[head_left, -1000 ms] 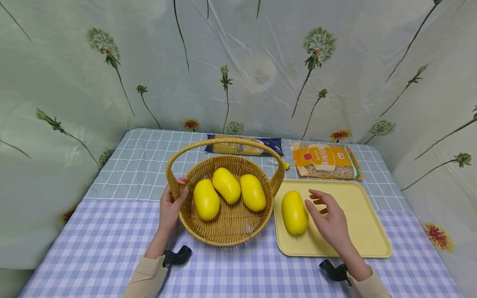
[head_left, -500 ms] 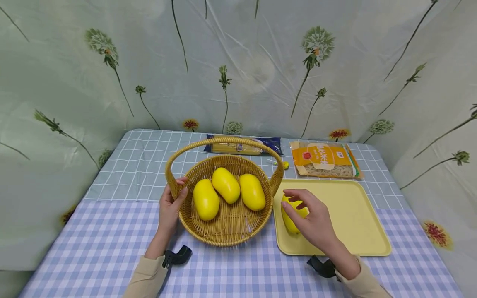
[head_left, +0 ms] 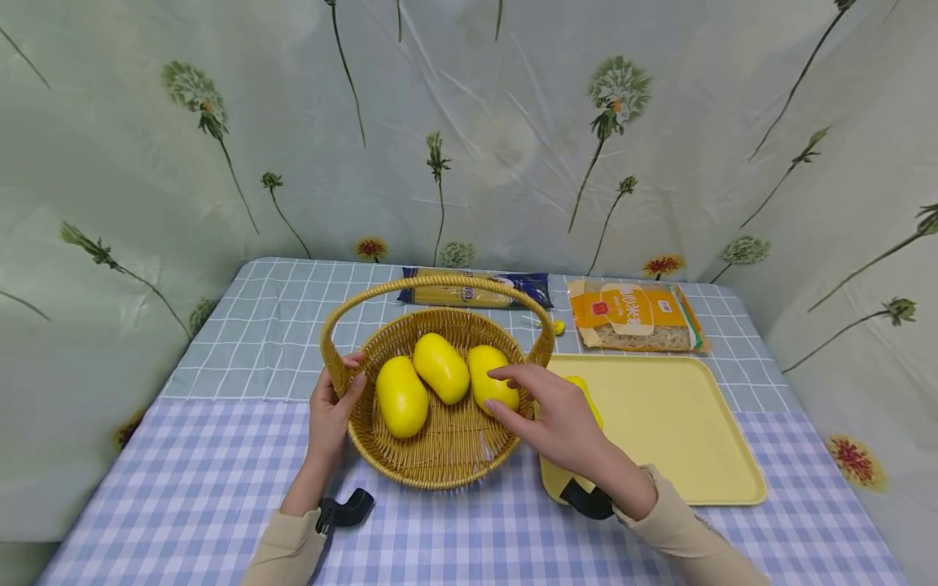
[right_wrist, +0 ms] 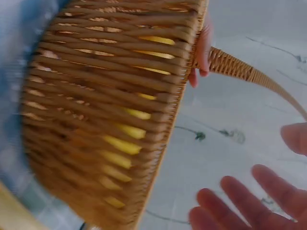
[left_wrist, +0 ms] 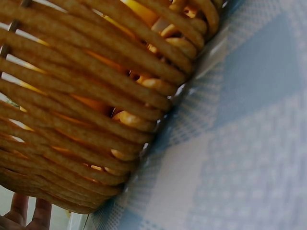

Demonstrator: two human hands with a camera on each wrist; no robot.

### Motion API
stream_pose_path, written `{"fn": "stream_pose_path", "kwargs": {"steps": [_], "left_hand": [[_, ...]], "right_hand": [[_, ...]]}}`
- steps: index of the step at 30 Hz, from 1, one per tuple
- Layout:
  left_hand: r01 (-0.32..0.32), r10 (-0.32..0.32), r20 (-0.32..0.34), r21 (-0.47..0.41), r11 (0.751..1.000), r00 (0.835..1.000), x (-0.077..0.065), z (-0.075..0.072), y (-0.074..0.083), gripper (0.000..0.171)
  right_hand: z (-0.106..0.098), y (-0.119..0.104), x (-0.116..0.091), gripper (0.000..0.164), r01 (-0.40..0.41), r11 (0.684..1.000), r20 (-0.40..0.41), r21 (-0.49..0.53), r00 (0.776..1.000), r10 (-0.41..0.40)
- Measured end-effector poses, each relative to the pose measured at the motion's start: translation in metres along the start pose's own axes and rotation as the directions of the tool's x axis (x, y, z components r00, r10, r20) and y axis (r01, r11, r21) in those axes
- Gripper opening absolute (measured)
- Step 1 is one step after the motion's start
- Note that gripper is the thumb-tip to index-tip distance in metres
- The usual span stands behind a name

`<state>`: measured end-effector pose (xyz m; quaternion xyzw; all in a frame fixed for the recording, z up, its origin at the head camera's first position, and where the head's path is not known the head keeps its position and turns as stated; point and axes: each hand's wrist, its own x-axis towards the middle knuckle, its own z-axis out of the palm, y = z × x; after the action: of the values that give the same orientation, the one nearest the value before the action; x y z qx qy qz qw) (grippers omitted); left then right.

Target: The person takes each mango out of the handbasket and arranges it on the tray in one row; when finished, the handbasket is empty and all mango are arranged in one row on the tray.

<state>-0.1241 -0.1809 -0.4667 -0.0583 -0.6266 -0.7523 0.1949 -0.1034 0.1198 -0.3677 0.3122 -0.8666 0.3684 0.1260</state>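
A woven wicker basket [head_left: 440, 464] with a tall arched handle holds three yellow mangoes, the left one [head_left: 402, 397], the middle one [head_left: 441, 368] and the right one [head_left: 489, 370]. My left hand [head_left: 328, 415] grips the basket's rim at the left foot of the handle. Over the basket's right rim hovers my right hand [head_left: 553, 411], fingers spread, partly covering the right mango. The right wrist view shows those fingers [right_wrist: 235, 196] beyond the rim, apart from the wicker and holding nothing. Another mango [head_left: 584, 395] lies on the yellow tray, mostly hidden behind my right hand.
The yellow tray [head_left: 681, 431] stands right of the basket. Behind lie a blue-ended pasta pack [head_left: 476, 290] and an orange food bag [head_left: 636, 316], with a small yellow item [head_left: 558, 327] between them. A checked cloth [head_left: 220, 480] covers the table; a flowered curtain [head_left: 293, 122] hangs behind.
My right hand has moved left from beside the mango on the tray, passing over it, to above the basket's right side. My left hand keeps its grip on the basket.
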Motion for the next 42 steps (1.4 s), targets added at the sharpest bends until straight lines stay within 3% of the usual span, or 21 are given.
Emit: {"fn": "stream_pose_path", "kwargs": {"steps": [6,12,16,28,42], "left_hand": [[-0.012,0.012,0.008,-0.002,1.000,1.000,0.001,0.000,-0.001,0.017],[-0.006,0.006,0.013,0.003,1.000,1.000,0.001,-0.001,0.000,0.019],[-0.001,0.001,0.010,0.006,1.000,1.000,0.000,-0.002,0.000,0.018],[-0.004,0.004,0.014,-0.002,1.000,1.000,0.000,-0.002,0.000,0.017],[-0.008,0.007,0.017,0.023,1.000,1.000,-0.001,-0.002,0.001,0.020]], "right_hand": [[0.004,-0.010,0.027,0.046,-0.085,0.995,0.159,-0.057,0.983,0.093],[0.009,-0.012,0.053,0.058,-0.168,0.982,0.309,-0.081,0.933,0.185],[0.014,-0.011,0.067,0.062,-0.181,0.977,0.372,-0.112,0.904,0.210],[0.034,0.003,0.096,0.063,-0.165,0.978,0.450,-0.127,0.869,0.205],[0.054,0.017,0.110,0.067,-0.208,0.967,0.503,-0.149,0.826,0.255]]}}
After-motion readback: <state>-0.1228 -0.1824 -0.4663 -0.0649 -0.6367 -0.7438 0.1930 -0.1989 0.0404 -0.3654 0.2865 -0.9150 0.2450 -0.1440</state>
